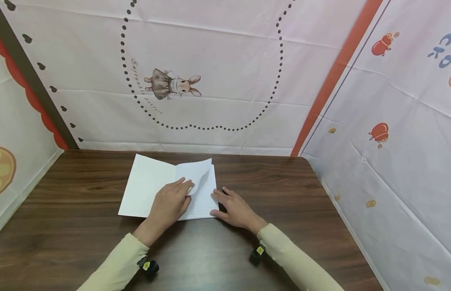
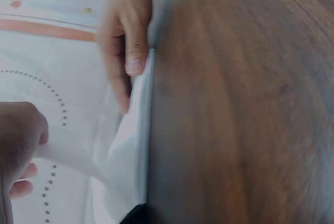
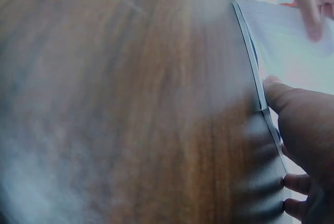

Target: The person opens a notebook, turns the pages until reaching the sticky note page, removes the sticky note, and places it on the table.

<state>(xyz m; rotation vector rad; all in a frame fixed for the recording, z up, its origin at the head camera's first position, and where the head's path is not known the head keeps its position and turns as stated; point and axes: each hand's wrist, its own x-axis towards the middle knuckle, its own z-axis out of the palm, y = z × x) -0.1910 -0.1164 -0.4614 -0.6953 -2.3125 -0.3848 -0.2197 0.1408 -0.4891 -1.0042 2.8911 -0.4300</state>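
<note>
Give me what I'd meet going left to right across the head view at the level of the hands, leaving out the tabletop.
Orange-slice print → notebook's blank left page → left hand → lined page → right hand → right-hand cloth.

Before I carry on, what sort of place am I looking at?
Probably a makeshift tabletop booth, perhaps for recording: a dark wood-grain table with printed cloth sheets behind and at both sides, and black devices on both wrists. An open notebook lies there.
</note>
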